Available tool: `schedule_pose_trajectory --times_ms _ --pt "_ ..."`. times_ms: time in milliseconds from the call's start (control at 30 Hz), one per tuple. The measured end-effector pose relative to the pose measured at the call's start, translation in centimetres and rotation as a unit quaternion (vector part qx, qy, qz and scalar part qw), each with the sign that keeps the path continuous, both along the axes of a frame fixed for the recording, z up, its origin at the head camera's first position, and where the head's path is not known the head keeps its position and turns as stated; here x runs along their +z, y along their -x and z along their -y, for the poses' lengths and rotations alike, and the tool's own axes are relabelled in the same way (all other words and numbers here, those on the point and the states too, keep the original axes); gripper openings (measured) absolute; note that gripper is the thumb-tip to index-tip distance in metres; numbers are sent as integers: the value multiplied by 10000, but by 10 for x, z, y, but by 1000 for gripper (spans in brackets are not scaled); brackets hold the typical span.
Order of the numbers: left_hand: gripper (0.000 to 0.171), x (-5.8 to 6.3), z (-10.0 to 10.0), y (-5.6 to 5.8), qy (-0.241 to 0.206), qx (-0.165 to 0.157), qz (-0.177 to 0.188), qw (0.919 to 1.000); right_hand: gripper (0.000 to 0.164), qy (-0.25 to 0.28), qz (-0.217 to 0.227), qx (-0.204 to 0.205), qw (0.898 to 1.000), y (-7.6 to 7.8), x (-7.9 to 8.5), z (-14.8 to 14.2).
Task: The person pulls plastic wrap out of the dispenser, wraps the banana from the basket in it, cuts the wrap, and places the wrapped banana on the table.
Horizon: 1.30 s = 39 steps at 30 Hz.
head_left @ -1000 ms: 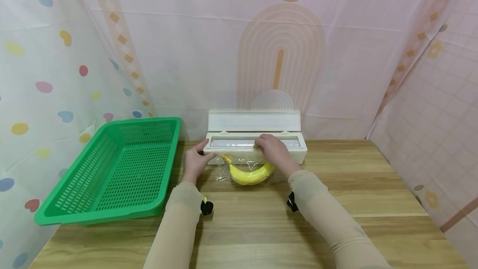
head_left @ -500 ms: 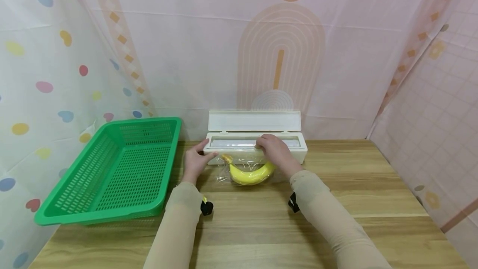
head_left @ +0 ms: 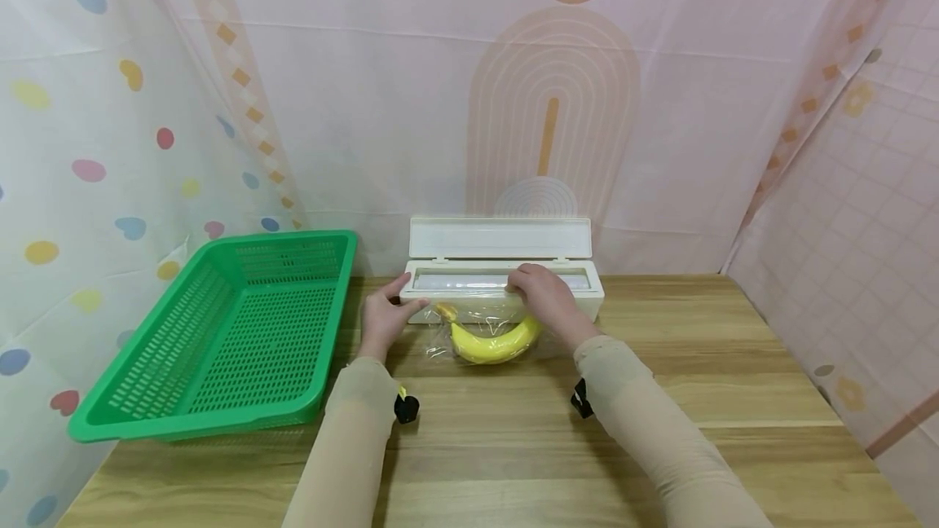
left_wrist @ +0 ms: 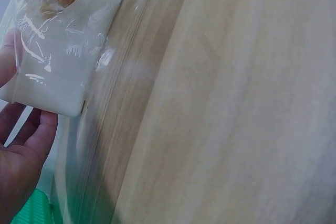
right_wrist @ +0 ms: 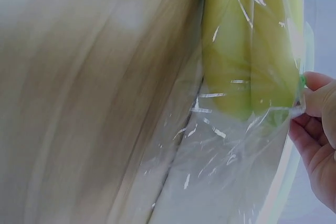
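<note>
A yellow banana (head_left: 490, 347) is lying on the table (head_left: 484, 446), directly in front of a white box (head_left: 594, 308). Its bend is facing the wearer, its brown-tipped stem end is pointing left toward the box, and its other end is lying just below the right hand (head_left: 544, 297). Clear film (left_wrist: 73, 45) is covering the banana and reaching up over the front wall of the box. The box is standing lengthwise across the table; its lid (head_left: 500, 238) is hanging open at the rear, and a pale roll (head_left: 455, 281) is showing in the top opening.

The left hand (head_left: 383, 319) is gripping the left end of the box, its thumb pressing the front side over the film and its other fingers curling around the end. The right hand is working at the front edge of the opening; its thumb and forefinger are closing on a small green piece (right_wrist: 303, 81), with film bunching beside them (whether the film itself is being pinched cannot be told).

Light sleeves (head_left: 645, 422) are covering both forearms, and a black device (head_left: 407, 408) is showing beside each wrist. A green basket (head_left: 198, 426) is standing on the left, well apart from the banana. Patterned fabric (head_left: 367, 129) is hanging behind the table and along both sides.
</note>
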State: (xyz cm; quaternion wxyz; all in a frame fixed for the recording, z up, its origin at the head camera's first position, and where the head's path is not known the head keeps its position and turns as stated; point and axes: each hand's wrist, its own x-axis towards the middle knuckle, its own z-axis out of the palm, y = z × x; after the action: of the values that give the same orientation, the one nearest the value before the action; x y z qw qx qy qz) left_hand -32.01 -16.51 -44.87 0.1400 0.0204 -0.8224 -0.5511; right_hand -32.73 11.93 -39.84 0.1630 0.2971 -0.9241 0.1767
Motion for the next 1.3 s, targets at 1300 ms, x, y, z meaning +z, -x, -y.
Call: schedule_pose_trajectory --times_ms 1300 --pt "59 1 -1 -2 40 -4 18 10000 16 40 -68 -285 9996 -1 -6 -36"
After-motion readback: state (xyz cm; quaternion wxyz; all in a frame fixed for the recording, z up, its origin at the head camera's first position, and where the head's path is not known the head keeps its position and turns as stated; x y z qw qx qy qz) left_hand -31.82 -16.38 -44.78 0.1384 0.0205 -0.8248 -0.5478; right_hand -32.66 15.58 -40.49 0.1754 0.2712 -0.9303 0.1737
